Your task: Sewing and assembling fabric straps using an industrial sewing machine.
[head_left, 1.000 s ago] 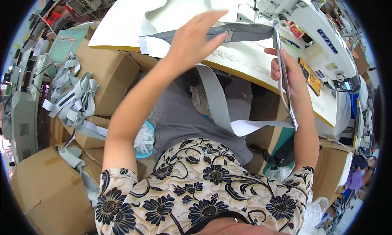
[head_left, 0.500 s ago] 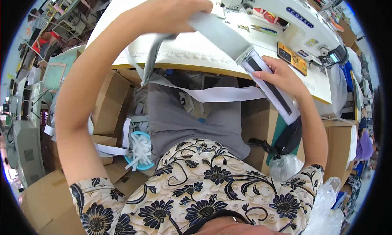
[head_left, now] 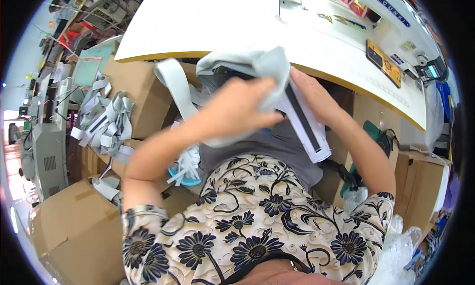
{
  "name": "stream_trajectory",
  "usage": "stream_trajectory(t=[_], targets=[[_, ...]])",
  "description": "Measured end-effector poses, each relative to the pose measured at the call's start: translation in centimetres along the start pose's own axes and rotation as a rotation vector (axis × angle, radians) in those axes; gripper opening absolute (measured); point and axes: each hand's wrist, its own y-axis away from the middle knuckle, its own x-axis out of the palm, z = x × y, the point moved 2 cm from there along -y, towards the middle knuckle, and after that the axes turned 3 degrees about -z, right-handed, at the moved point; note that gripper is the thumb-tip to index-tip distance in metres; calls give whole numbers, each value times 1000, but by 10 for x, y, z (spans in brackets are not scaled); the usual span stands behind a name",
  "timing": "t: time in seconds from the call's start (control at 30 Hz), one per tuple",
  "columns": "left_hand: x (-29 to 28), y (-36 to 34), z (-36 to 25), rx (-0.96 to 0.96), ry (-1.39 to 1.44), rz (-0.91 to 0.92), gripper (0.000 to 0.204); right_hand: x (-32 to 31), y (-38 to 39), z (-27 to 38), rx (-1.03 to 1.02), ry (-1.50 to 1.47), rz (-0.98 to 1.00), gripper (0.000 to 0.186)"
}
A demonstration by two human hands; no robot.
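Observation:
A long grey-white fabric strap (head_left: 230, 62) is gathered in loops in front of the table edge, above my lap. Its flat white end (head_left: 308, 134), with a black stripe down the middle, slants toward my waist. My right hand (head_left: 316, 97) grips this end from its right side, with the fingertips partly hidden. My left hand (head_left: 237, 106) is against the loops, its thumb and a finger apart. Motion smears this hand, and fabric covers its fingertips, so its hold is unclear. One loop (head_left: 175, 84) of strap hangs to the left of the bundle.
A white table (head_left: 213, 22) carries a sewing machine (head_left: 391, 17), snips (head_left: 349, 21) and an orange-cased phone (head_left: 383, 64). At left, several straps (head_left: 111, 121) drape over a cardboard box (head_left: 141, 94). A blue basket (head_left: 185, 180) of white scraps sits beside my lap.
My left hand has come down from above the table to the loops near my right hand. The stretched strap is now bunched. The view has shifted, showing more straps at left.

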Motion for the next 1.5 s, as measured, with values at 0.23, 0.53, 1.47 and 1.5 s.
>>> stream_trajectory(t=[0.23,0.53,1.47,1.5], targets=[[33,10,-6,110,-238,-189,26,34,5,34,-418,317,-31,43],[-24,-20,80,-159,1323,-281,94,23,-8,76,-205,-105,372,43],[-8,-39,53,-501,789,39,47,61,47,-61,-238,-321,-239,26],[-5,-37,52,-510,767,46,48,63,51,-63,-207,-368,-206,26]])
